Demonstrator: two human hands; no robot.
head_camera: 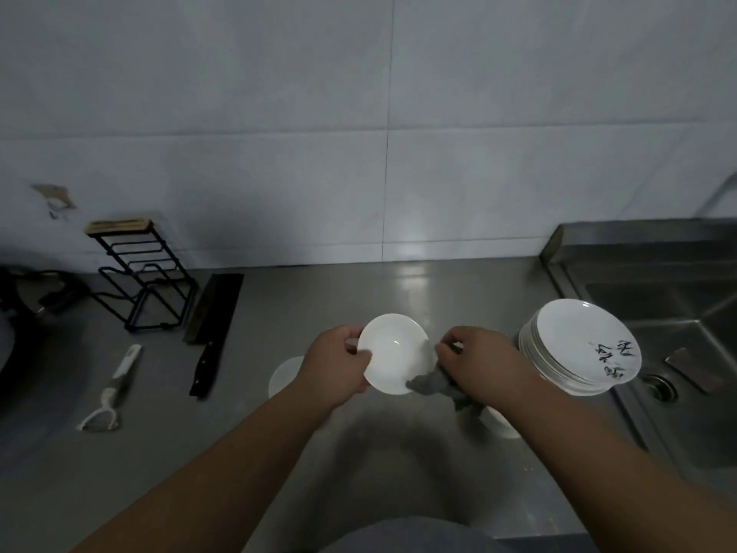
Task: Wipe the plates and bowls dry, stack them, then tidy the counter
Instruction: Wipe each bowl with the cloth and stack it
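My left hand (pixel 339 363) grips the left rim of a small white plate (pixel 393 351) held above the steel counter (pixel 359 453). My right hand (pixel 478 359) pinches a grey cloth (pixel 434 383) against the plate's right rim; the cloth hangs down below the hand. A stack of white plates (pixel 578 347), the top one with black writing, stands to the right by the sink. Another white dish (pixel 285 373) lies on the counter, partly hidden by my left hand. A further white dish (pixel 504 425) shows beneath my right forearm.
A black wire rack (pixel 143 285) stands at the back left. A cleaver (pixel 213 325) and a white peeler (pixel 109 393) lie on the counter to the left. The steel sink (pixel 678 333) is on the right. A dark stove edge (pixel 12 333) is at far left.
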